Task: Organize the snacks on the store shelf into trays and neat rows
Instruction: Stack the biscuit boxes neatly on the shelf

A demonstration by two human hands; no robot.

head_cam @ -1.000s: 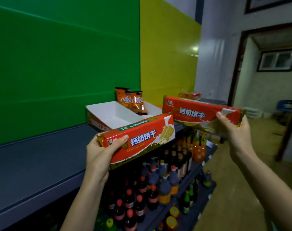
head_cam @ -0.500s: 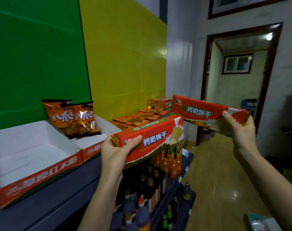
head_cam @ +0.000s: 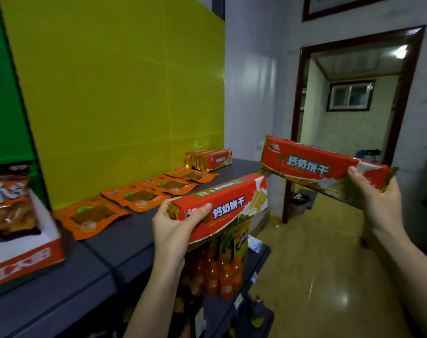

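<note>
My left hand (head_cam: 176, 223) grips the near end of a long red biscuit pack (head_cam: 234, 203), held just off the front edge of the grey shelf (head_cam: 105, 257). My right hand (head_cam: 375, 198) grips the right end of a second red biscuit pack (head_cam: 312, 164), held higher and out over the aisle. Several flat orange snack pouches (head_cam: 137, 197) lie in a loose line along the shelf. A few more red biscuit packs (head_cam: 211, 159) sit at the shelf's far end. At the left, a white and red tray (head_cam: 24, 254) holds an orange snack bag (head_cam: 10, 203).
Green and yellow panels back the shelf. Orange drink bottles (head_cam: 219, 276) fill the lower shelf under my left hand. A doorway (head_cam: 349, 132) opens to the right, with a dark bin (head_cam: 300, 203) beside it on the tiled floor.
The view has swung right along the shelf; the tray slid to the left edge and the orange pouches and far packs came closer. Both hands still hold their packs.
</note>
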